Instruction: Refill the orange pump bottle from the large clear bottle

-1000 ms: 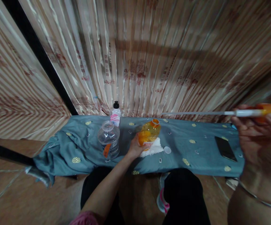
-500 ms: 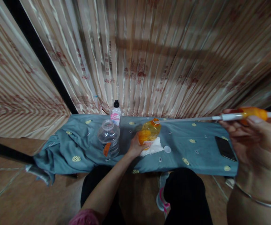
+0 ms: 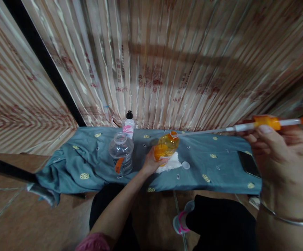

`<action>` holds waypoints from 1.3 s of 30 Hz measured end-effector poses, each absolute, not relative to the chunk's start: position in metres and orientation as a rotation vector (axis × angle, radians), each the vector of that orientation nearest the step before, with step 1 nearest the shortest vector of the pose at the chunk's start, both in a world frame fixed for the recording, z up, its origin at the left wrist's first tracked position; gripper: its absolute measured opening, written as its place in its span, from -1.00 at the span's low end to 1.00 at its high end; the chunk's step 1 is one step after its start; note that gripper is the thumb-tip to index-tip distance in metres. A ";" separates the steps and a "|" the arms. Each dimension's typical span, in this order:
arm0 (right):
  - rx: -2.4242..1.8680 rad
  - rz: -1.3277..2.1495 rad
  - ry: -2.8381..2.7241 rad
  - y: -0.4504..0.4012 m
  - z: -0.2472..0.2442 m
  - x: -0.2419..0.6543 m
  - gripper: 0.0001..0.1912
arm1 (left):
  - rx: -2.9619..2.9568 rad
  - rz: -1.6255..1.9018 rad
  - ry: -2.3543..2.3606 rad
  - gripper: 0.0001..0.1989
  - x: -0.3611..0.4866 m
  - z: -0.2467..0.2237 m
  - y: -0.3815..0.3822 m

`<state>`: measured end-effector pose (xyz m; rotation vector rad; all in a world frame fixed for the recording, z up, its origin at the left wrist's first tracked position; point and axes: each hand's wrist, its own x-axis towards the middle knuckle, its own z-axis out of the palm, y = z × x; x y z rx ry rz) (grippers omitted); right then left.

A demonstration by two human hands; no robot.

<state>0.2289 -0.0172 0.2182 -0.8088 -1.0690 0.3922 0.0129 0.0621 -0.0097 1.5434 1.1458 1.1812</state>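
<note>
So, head view: our left hand is clamped round the lower part of the see-through amber plastic bottle, mid-bench, mouth tilted up and right. Below it lies a crumpled white paper tissue; we can't tell if the bottle's base touches it. Our right hand is raised at the right end, gripping the orange-and-white plastic pump. Its long translucent dip tube runs left to the bottle's mouth; can't tell if the tip is inside.

Left side is tight: wide clear plastic jug near our left hand, white pink-labelled bottle with black cap behind it. Striped beige curtain bounds the back edge. More room rightward: blue-grey pineapple-print cloth runs from the small round translucent lid to the flat black phone, near the right edge.
</note>
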 end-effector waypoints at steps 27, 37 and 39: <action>-1.835 1.254 -0.652 0.033 -0.004 0.309 -0.92 | 1.633 1.159 1.222 -0.42 0.011 -0.013 0.066; -2.353 0.934 -1.308 0.040 0.001 0.298 -0.70 | 1.622 1.146 1.250 -0.46 0.012 -0.005 0.061; -2.403 0.816 -1.424 0.038 0.004 0.298 -0.68 | 1.620 1.150 1.261 -0.45 0.013 -0.008 0.061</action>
